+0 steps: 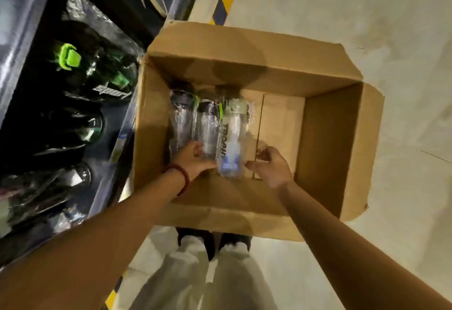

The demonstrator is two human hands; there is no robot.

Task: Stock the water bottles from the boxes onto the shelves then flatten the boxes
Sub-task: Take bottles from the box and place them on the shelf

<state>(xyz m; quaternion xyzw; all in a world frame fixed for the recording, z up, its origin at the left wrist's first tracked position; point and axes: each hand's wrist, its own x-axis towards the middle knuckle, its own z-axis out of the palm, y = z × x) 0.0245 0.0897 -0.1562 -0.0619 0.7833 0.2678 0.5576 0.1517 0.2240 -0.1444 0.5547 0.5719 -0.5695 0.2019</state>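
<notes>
Both my forearms fill the near view, reaching down into a big open cardboard box point(325, 138) on the floor. Beside it, on the side of my left arm, a dark shelf point(22, 48) holds wrapped dark bottles with green caps point(71, 59).

Inside the box, three plastic-wrapped water bottles point(208, 128) lie side by side on their sides. Their long axes point straight away from me, caps at the far end, bases toward my fingers.

My left hand point(193, 159) rests on the near ends of the left and middle bottles, fingers loosely curled over them; I cannot tell whether it grips. My right hand point(271, 163) hovers just right of the pale bottle point(231, 143), fingers half curled and holding nothing, thumb near its base. That bottle sits between my hands, nearer the right. I judge the next move is closing on it from the right.
</notes>
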